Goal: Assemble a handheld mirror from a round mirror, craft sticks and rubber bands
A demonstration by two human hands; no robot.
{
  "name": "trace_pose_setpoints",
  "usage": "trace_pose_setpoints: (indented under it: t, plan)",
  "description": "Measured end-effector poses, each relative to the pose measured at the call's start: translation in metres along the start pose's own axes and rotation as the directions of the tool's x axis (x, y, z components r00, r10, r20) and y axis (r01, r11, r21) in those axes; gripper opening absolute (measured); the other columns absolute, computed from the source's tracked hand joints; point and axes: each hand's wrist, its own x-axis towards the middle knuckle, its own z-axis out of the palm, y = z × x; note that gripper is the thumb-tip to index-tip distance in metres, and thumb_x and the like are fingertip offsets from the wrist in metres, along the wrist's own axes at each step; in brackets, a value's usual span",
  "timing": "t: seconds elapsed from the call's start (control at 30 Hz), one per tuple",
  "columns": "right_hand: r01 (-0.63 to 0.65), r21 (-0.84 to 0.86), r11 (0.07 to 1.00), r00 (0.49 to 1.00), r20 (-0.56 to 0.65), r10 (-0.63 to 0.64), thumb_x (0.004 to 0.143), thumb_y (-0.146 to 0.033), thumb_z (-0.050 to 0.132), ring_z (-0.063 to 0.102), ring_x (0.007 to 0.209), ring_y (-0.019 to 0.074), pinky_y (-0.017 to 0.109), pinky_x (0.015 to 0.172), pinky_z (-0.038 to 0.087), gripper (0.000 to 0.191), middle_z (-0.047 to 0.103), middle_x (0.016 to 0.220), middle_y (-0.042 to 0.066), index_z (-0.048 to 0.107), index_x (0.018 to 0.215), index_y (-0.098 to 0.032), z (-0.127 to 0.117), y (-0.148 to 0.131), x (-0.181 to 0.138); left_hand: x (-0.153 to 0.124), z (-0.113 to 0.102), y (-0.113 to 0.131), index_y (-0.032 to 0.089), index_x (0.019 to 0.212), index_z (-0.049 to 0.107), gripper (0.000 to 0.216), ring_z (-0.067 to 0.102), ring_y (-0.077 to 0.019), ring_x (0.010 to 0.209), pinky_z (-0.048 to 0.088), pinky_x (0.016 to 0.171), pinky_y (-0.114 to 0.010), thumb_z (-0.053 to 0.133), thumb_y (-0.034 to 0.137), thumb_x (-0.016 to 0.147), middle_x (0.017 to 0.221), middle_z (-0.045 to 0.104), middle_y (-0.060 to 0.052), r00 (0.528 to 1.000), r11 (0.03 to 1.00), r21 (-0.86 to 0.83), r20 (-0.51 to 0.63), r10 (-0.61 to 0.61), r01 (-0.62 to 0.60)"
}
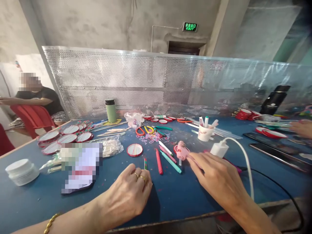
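My left hand (pixel 130 191) is closed near the table's front edge, with two gold rings on its fingers. A narrow red and green strip (pixel 145 164) sticks up from its fingertips; the rest of the strip is hidden. My right hand (pixel 214 175) is wrapped around a pink tool (pixel 182 151) that looks like a small glue gun, its pale tip pointing down at the table. Between my hands lie a red marker (pixel 159 161), a teal marker (pixel 172 162) and a pink one (pixel 168 154). Beyond them sits a round red-rimmed disc (pixel 135 149).
Red-rimmed discs (pixel 67 139) are piled at left near a phone (pixel 84 169) and a white jar (pixel 21 172). Small coloured bits (pixel 153 136) lie behind the markers. A cup of pens (pixel 205 132), a white charger (pixel 219 149) and phones (pixel 280 157) stand or lie at right. Another person's hand (pixel 302 127) reaches in.
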Motion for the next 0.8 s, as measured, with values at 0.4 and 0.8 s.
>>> trace_pose_setpoints:
  t: [0.4, 0.8]
  plan:
    - [0.006, 0.087, 0.996, 0.999, 0.043, -0.010, 0.098, -0.023, 0.048, 0.066, 0.070, 0.0168, 0.033, 0.077, 0.044, 0.023, 0.071, 0.079, 0.003, 0.070, 0.091, -0.019, -0.015, 0.001, -0.017, -0.006, 0.006, 0.005, 0.014, 0.091, 0.058, 0.008, 0.051, -0.0170, 0.069, 0.041, 0.066, -0.034, 0.049, 0.013, 0.092, 0.079, 0.057, -0.005, 0.995, 0.963, -0.252, -0.024, -0.100, 0.091]
    - [-0.043, 0.121, 0.992, 0.999, 0.022, 0.041, 0.099, -0.023, 0.046, 0.069, 0.076, 0.0209, 0.034, 0.079, 0.047, 0.019, 0.073, 0.086, 0.004, 0.065, 0.094, -0.019, -0.008, 0.023, -0.017, -0.017, -0.010, -0.026, 0.017, 0.109, 0.063, 0.030, 0.059, -0.0154, 0.082, 0.047, 0.084, -0.032, 0.035, 0.017, 0.098, 0.094, 0.066, -0.008, 0.993, 0.850, -0.515, 0.005, -0.120, 0.106]
